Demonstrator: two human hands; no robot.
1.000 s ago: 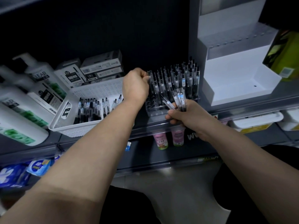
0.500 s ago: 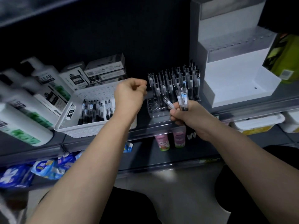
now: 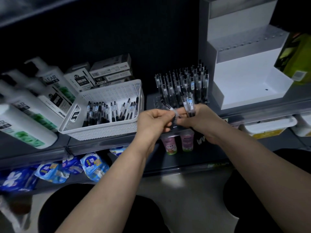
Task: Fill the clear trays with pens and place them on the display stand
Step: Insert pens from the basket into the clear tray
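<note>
A clear tray stands on the shelf, most of its holes filled with upright black pens. In front of it my right hand grips a small bundle of pens. My left hand has come up against it and pinches one pen from that bundle. A white basket to the left holds several loose pens. The white stepped display stand sits at the right with bare steps.
White pump bottles lie at the left, pen boxes behind the basket. A green box leans at the stand's right side. Below the shelf are small cups, blue packets and white tubs.
My left hand left the tray, where it had stood a pen, and came down and right to the bundle in my right hand. The right hand sank slightly.
</note>
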